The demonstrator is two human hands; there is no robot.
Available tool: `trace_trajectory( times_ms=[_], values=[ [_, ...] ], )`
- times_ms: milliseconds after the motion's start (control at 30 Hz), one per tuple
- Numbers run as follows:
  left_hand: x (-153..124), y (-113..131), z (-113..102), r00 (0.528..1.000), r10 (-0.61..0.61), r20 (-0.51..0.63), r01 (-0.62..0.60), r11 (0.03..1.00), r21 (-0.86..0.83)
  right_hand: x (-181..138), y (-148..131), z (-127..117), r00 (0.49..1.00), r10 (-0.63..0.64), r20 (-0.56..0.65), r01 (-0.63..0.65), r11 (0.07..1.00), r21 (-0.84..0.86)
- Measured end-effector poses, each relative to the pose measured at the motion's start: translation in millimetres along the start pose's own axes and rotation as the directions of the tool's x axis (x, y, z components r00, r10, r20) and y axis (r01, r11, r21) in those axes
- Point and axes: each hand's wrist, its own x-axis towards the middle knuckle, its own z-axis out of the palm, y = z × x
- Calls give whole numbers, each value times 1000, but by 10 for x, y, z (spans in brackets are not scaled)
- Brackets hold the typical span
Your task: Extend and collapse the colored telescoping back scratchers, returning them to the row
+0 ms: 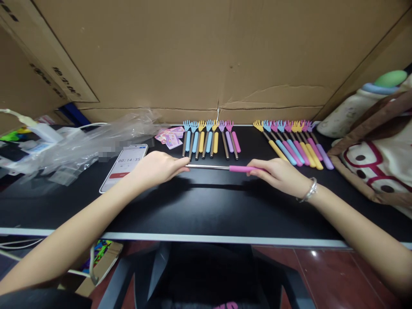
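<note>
Stretched level between both hands, above the black desk, is a back scratcher [210,167] with a metal rod and a pink handle. My left hand [161,167] pinches the rod's left end, and its fingers hide whatever tip is there. My right hand [278,174] is closed on the far end of the pink handle. Behind them lie several back scratcher heads on metal rods [210,139], with loose coloured handles [236,141] between them. To the right, several back scratchers [292,146] with handles fitted lie side by side in a slanted row.
Left on the desk [206,214] are a phone [128,161] running a timer, clear plastic bags [96,139] and small printed cards [172,138]. A cloth bag [376,159] and a bottle [350,109] stand right. Cardboard [206,56] walls the back; a chair [206,274] is below.
</note>
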Motion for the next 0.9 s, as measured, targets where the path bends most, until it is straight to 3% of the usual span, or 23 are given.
trace_trajectory(
  times_ms=[267,567,733,900],
  values=[
    [22,-8,-36,989,-23,148,34,997,-67,-38,8,94,989,-77,-126,45,971,-237],
    [29,7,-81,976,-10,216,50,983,-178,-57,-27,156,917,-266,-296,104,878,-467],
    [36,3,-65,982,-9,191,47,980,-196,-52,-43,165,922,-236,-309,83,896,-436],
    [49,24,-74,988,-22,155,50,982,-180,-36,-68,74,962,-110,-249,46,967,-249]
  ],
)
